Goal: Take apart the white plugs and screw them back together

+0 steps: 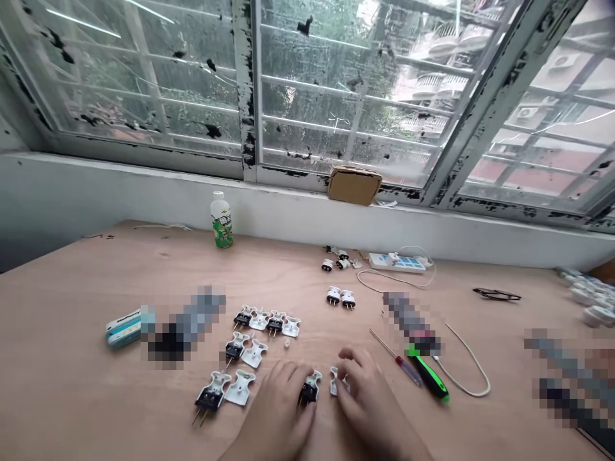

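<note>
My left hand [283,406] has its thumb and fingers around a black-and-white plug half [310,389], low in the middle of the head view. Just to the right, my right hand [365,397] pinches a white plug cover [333,381] between thumb and fingers. The two pieces are apart. Left of my hands lie opened plugs with black cores and pins, such as one open plug [210,399] beside its white cover [239,387]. More opened plugs [275,321] sit in rows farther up, near a small white piece [287,344].
Closed plugs [348,299] stand ahead. A power strip [398,262] with a cable is behind them. To the right lie a screwdriver [408,370] and a green-black tool [430,376]. A bottle [221,221], a blue-white pack [127,330] and glasses [496,294] are farther out.
</note>
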